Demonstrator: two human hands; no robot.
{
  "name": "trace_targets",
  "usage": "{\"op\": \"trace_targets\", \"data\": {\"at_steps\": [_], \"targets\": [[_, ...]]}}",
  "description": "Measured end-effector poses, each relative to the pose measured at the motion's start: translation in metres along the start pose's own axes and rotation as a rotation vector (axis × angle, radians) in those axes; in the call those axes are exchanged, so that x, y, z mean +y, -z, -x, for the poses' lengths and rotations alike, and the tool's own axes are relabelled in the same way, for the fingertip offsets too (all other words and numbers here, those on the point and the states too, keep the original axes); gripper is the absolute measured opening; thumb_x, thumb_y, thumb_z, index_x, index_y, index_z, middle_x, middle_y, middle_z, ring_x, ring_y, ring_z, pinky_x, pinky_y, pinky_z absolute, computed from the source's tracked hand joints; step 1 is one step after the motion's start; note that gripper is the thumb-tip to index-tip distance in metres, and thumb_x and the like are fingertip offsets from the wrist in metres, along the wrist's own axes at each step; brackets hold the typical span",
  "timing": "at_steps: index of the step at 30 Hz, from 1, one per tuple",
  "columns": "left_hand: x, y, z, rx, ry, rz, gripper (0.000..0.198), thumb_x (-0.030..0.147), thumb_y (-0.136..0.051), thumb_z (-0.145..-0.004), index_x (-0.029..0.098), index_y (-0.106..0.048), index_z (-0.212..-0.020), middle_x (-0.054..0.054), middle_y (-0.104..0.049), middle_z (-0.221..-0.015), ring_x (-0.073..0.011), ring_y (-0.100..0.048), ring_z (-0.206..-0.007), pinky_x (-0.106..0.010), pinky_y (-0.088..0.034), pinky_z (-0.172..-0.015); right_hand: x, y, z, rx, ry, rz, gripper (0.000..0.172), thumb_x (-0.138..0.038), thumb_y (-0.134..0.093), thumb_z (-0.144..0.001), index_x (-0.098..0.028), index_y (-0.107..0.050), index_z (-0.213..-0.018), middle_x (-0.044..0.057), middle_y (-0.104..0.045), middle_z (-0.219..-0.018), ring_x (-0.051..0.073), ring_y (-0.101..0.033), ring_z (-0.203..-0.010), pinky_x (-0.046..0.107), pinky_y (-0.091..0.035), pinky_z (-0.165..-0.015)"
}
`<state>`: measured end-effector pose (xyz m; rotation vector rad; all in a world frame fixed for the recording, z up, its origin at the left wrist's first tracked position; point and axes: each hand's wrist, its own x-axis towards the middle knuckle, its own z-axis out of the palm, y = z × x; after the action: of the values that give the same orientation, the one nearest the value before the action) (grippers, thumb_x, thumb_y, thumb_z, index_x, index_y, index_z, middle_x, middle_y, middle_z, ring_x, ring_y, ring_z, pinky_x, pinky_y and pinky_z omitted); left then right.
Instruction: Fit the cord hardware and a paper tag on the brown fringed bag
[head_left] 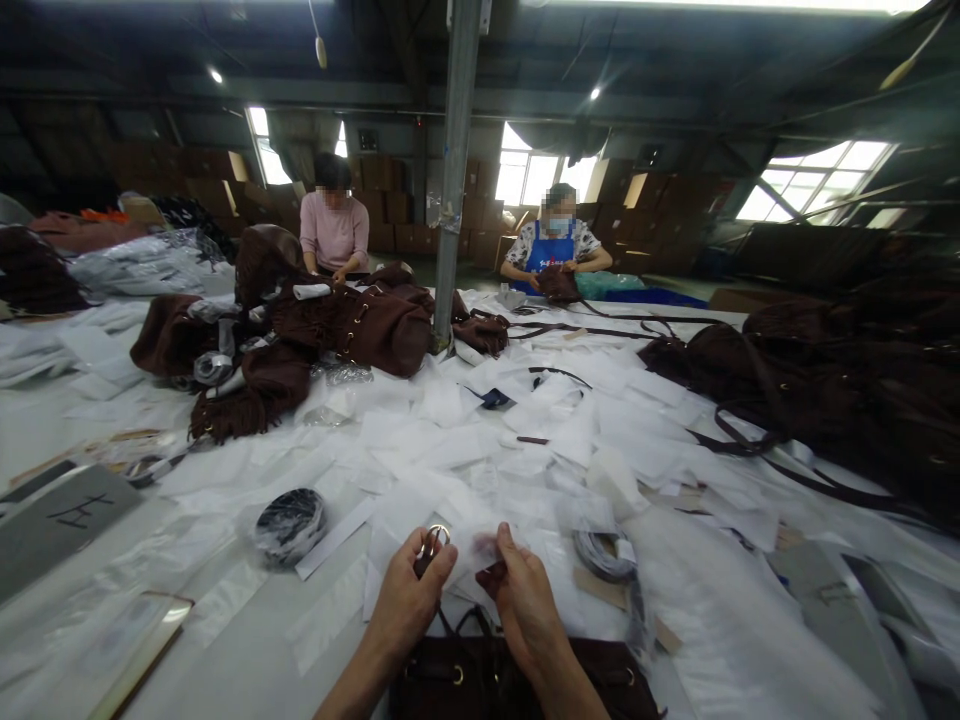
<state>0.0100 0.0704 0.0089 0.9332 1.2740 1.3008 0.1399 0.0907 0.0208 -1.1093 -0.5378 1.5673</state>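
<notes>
My left hand (405, 590) is closed on a shiny metal ring buckle (436, 536), held between thumb and fingers; something dark sits against it. To its right, my right hand (529, 600) has its thumb up and its fingers curled in a pinch. What lies in that pinch is blurred, a pale wisp with something dark below it. Under both wrists lies a dark brown bag (450, 690) with gold eyelets and a thin cord, its lower part cut off by the frame. White packing sheets (442, 450) cover the table in front of my hands.
Plastic-wrapped dark coils (291, 527) and a wrapped grey coil (606, 553) flank my hands. Brown bags (375, 320) are heaped at the back left, more bags (795, 380) with straps at right. A metal post (454, 180) rises mid-table. Two co-workers (335, 225) work across it.
</notes>
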Motion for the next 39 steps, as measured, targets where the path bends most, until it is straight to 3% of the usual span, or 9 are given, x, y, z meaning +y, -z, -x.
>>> {"op": "trace_targets", "data": {"at_steps": [5, 10, 24, 28, 31, 34, 39], "targets": [[0.008, 0.002, 0.004, -0.177, 0.002, -0.012, 0.036, 0.052, -0.057, -0.078, 0.019, -0.051, -0.066, 0.007, -0.033, -0.052, -0.0078, -0.028, -0.045, -0.019, -0.021, -0.042, -0.006, 0.003, -0.002, -0.034, -0.013, -0.045, 0.043, -0.054, -0.079, -0.059, -0.013, -0.071, -0.071, 0.004, -0.069, -0.07, 0.013, -0.058, -0.063, 0.023, -0.045, -0.058], [0.004, 0.004, 0.004, -0.264, -0.07, -0.137, 0.036, 0.048, -0.052, -0.083, 0.017, -0.048, -0.066, 0.005, -0.031, -0.058, -0.0086, -0.027, -0.052, -0.02, -0.02, -0.046, -0.007, 0.002, 0.0, -0.06, -0.012, -0.043, 0.043, -0.053, -0.08, -0.059, -0.012, -0.07, -0.069, 0.004, -0.067, -0.067, 0.013, -0.057, -0.06, 0.023, -0.044, -0.056], [0.004, 0.006, 0.002, -0.293, -0.165, -0.406, 0.037, 0.044, -0.047, -0.087, 0.019, -0.04, -0.06, 0.005, -0.034, -0.057, -0.0103, -0.033, -0.056, -0.023, -0.024, -0.053, -0.006, -0.004, 0.006, -0.208, -0.016, 0.046, 0.046, -0.057, -0.073, -0.065, -0.012, -0.065, -0.061, 0.003, -0.062, -0.059, 0.013, -0.054, -0.056, 0.025, -0.044, -0.059], [0.007, 0.004, 0.008, -0.249, -0.128, -0.381, 0.022, 0.042, -0.047, -0.087, 0.02, -0.046, -0.084, 0.007, -0.043, -0.055, -0.0097, -0.035, -0.049, -0.022, -0.022, -0.049, 0.001, -0.002, 0.003, -0.251, 0.023, 0.176, 0.046, -0.056, -0.068, -0.072, -0.012, -0.065, -0.061, 0.002, -0.059, -0.056, 0.012, -0.05, -0.056, 0.023, -0.04, -0.056], [0.013, 0.006, 0.013, -0.284, -0.1, -0.284, 0.022, 0.033, -0.045, -0.087, 0.021, -0.04, -0.104, 0.007, -0.051, -0.059, -0.0099, -0.036, -0.05, -0.021, -0.024, -0.05, 0.006, 0.002, -0.001, -0.294, 0.058, 0.286, 0.049, -0.059, -0.063, -0.075, -0.012, -0.064, -0.062, 0.001, -0.056, -0.055, 0.012, -0.047, -0.054, 0.023, -0.038, -0.054], [0.014, 0.007, 0.014, -0.3, -0.098, -0.202, 0.024, 0.028, -0.042, -0.087, 0.021, -0.038, -0.109, 0.007, -0.05, -0.06, -0.0103, -0.038, -0.053, -0.021, -0.027, -0.053, 0.008, 0.005, -0.003, -0.336, 0.11, 0.4, 0.052, -0.062, -0.058, -0.077, -0.012, -0.064, -0.064, 0.0, -0.054, -0.054, 0.013, -0.046, -0.054, 0.024, -0.035, -0.051], [0.007, 0.005, 0.011, -0.242, -0.167, -0.106, 0.036, 0.038, -0.049, -0.088, 0.022, -0.035, -0.116, 0.006, -0.047, -0.064, -0.0118, -0.047, -0.06, -0.022, -0.034, -0.057, 0.004, 0.006, -0.001, -0.346, 0.237, 0.54, 0.05, -0.059, -0.053, -0.082, -0.013, -0.064, -0.067, 0.001, -0.055, -0.059, 0.015, -0.051, -0.062, 0.025, -0.039, -0.059]]}}
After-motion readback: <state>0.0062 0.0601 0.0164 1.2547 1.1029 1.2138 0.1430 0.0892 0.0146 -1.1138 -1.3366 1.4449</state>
